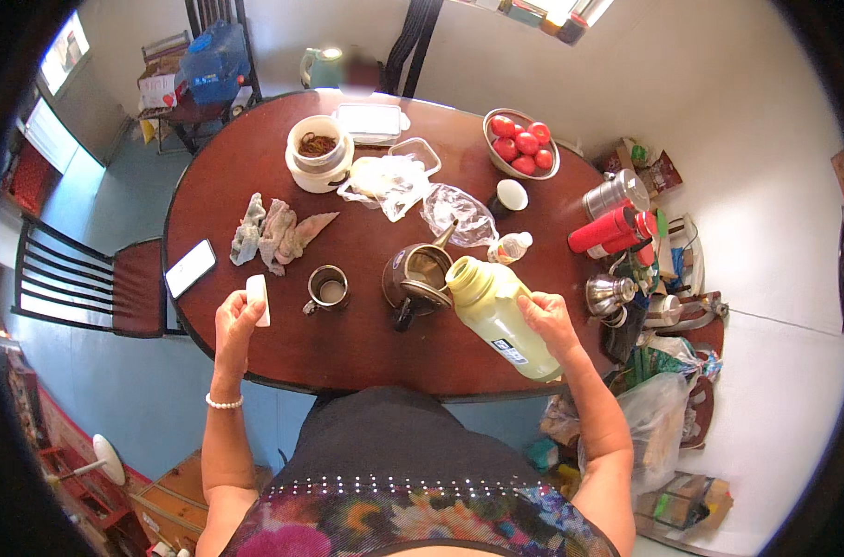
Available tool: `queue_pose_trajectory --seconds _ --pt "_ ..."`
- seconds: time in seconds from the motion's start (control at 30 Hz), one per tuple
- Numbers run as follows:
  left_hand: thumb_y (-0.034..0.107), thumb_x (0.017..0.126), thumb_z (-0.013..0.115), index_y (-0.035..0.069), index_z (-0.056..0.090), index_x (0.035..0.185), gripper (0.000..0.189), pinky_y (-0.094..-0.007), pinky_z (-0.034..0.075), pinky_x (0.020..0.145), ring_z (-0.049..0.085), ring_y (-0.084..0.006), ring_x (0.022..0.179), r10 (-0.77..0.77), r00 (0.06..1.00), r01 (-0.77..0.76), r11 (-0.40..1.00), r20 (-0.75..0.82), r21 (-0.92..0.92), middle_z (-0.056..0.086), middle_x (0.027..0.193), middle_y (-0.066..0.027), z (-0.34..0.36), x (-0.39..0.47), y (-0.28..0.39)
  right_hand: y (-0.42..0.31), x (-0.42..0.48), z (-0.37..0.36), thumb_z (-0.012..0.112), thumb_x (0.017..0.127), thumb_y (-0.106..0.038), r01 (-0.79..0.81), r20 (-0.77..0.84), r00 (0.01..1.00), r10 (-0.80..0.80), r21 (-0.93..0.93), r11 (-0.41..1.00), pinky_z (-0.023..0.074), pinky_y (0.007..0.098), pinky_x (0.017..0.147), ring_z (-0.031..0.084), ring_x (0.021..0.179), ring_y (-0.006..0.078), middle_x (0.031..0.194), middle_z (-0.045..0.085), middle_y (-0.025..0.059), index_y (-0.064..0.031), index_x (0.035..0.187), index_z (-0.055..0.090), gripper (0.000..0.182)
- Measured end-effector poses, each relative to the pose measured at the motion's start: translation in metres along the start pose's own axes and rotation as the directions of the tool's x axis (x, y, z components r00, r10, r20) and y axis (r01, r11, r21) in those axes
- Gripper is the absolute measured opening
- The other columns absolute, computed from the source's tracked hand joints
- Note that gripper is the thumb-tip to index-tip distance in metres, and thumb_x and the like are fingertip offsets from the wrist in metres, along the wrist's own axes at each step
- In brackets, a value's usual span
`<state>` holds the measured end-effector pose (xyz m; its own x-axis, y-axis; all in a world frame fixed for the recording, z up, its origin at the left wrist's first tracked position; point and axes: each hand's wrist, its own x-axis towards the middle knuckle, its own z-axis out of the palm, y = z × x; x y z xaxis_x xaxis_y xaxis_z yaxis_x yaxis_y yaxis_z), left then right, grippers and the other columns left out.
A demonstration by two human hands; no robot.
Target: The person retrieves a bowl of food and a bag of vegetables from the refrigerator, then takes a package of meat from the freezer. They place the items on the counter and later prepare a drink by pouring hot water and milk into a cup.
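Note:
My left hand point(239, 317) pinches a white round lid point(259, 299), seen nearly edge-on, over the table's near left part. By its side my right hand point(549, 322) grips a large yellow-green plastic bottle point(502, 320). The bottle is tilted, its uncapped mouth close to the opening of a metal kettle point(397, 278). That kettle's lid stands raised on its near side. A metal mug point(328, 288) with some liquid or pale bottom showing stands left of the kettle. Whether liquid is leaving the bottle cannot be told.
On the oval wooden table point(283, 362) lie crumpled cloths point(279, 233), a phone point(191, 269), plastic bags point(391, 182), a small bottle point(511, 247) and a dark cup point(510, 197). Farther back are a white pot point(317, 170) and a bowl of red fruit point(523, 146). Red flasks point(601, 233) stand right.

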<state>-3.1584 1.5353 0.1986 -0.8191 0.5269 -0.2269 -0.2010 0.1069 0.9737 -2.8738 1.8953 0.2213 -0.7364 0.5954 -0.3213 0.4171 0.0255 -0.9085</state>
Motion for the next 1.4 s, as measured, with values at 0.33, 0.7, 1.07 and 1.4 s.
queue_pose_trajectory --seconds 0.33,0.7,1.07,1.4 --pt "0.027 0.077 0.068 0.001 0.054 0.091 0.032 -0.016 0.036 0.056 0.043 -0.0011 0.06 -0.042 0.999 0.04 0.995 -0.016 -0.094 0.051 0.071 0.0041 -0.031 0.013 -0.046 -0.047 0.019 0.021 0.063 0.082 -0.023 -0.133 0.029 0.99 0.141 -0.198 0.971 0.0445 0.022 0.057 0.055 0.063 0.0052 0.076 0.064 0.0016 0.0006 0.098 0.065 0.028" --pt "0.029 0.075 0.07 0.0 0.054 0.09 0.036 -0.0147 0.035 0.054 0.042 0.0005 0.058 -0.069 0.998 0.069 0.986 0.004 -0.151 0.05 0.068 0.0052 -0.046 0.027 -0.062 -0.069 0.026 0.036 0.061 0.083 -0.029 -0.191 -0.007 0.979 0.203 -0.371 0.909 0.0419 0.0206 0.052 0.052 0.058 0.0045 0.071 0.061 0.0001 0.0009 0.091 0.064 0.031" --pt "0.028 0.074 0.072 0.001 0.055 0.089 0.035 -0.0137 0.031 0.05 0.039 0.0016 0.055 -0.104 0.994 0.106 0.976 0.017 -0.189 0.048 0.066 0.0068 -0.059 0.038 -0.074 -0.075 0.032 0.044 0.063 0.08 -0.026 -0.238 -0.069 0.97 0.232 -0.443 0.864 0.0437 0.0234 0.054 0.053 0.058 0.0052 0.066 0.063 0.0019 0.0012 0.09 0.066 0.029" --pt "0.031 0.071 0.073 0.001 0.056 0.087 0.038 -0.0135 0.028 0.048 0.034 0.0023 0.053 -0.105 0.995 0.104 0.988 -0.002 -0.113 0.044 0.061 0.0085 -0.069 0.04 -0.085 -0.088 0.036 0.051 0.063 0.08 -0.025 -0.232 -0.06 0.97 0.237 -0.52 0.822 0.0413 0.0221 0.051 0.051 0.055 0.0045 0.062 0.06 0.0004 0.0027 0.085 0.066 0.028"
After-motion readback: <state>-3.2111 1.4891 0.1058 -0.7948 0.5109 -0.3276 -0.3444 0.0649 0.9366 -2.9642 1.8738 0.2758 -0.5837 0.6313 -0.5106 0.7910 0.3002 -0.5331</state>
